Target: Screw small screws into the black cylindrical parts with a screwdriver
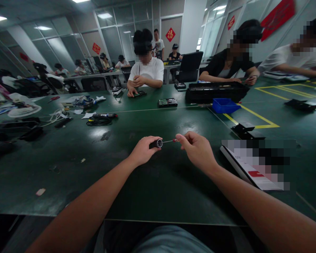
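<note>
My left hand is closed around a short black cylinder with a pale ring at its end, which faces right. A screwdriver with a thin metal shaft and a red part on its handle is gripped in my right hand. Its shaft points left and its tip meets the end of the cylinder; whether it goes inside I cannot tell. Both hands are raised over the green table, and my right fingers hide most of the handle.
A white box lies right of my right forearm. Beyond are black brackets, a blue bin, a long black housing and a circuit board. Coiled black cable lies ahead left. Co-workers sit across the table.
</note>
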### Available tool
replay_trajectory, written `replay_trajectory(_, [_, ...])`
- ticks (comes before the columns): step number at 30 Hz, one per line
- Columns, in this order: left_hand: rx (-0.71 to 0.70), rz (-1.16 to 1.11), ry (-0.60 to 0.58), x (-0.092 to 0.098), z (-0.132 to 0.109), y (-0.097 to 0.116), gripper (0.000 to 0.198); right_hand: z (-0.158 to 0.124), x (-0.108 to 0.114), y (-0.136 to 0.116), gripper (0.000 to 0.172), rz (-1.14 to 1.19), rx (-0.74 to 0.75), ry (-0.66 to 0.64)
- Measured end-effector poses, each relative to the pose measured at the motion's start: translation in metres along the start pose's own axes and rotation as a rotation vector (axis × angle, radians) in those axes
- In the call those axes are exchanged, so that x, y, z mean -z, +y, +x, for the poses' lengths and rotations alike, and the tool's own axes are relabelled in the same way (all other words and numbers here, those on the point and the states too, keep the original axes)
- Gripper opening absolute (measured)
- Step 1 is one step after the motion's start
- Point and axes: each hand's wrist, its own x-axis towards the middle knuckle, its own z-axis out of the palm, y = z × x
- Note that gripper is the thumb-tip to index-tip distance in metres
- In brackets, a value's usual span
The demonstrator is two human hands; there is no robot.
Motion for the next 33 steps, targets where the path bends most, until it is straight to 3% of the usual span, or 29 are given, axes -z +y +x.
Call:
replay_trajectory(3, [-0.027, 0.012, -0.005, -0.001, 0.000, -0.002, 0.035, 0.001, -0.001, 0.002, 0.040, -0.005, 0.027, -0.001])
replay_trajectory(9, [-0.029, -0.006, 0.016, -0.001, 0.000, -0.004, 0.036, -0.002, -0.005, 0.003, 0.014, 0.092, 0.126, -0.048])
replay_trajectory(11, [-0.021, -0.008, 0.017, -0.001, 0.000, -0.002, 0.036, -0.004, -0.005, 0.001, 0.016, 0.106, 0.127, -0.081])
replay_trajectory(16, [-0.013, -0.003, 0.006, -0.001, -0.001, 0.001, 0.037, -0.003, -0.002, -0.001, 0.043, 0.073, 0.055, -0.105])
replay_trajectory(21, [-0.010, 0.000, -0.002, 0.000, 0.000, 0.000, 0.037, -0.004, -0.003, 0.001, 0.029, 0.040, 0.089, -0.097])
replay_trajectory(26, [-0.017, 0.001, -0.012, -0.001, -0.001, 0.001, 0.038, -0.006, -0.005, 0.003, 0.028, 0.108, 0.075, -0.094])
replay_trajectory(30, [-0.011, 0.027, -0.025, -0.002, 0.000, 0.001, 0.038, -0.004, -0.010, 0.007, 0.025, 0.276, 0.053, 0.022])
replay_trajectory(33, [-0.015, 0.048, -0.015, -0.002, 0.000, 0.000, 0.038, -0.001, -0.014, 0.010, 0.022, 0.425, 0.035, 0.021])
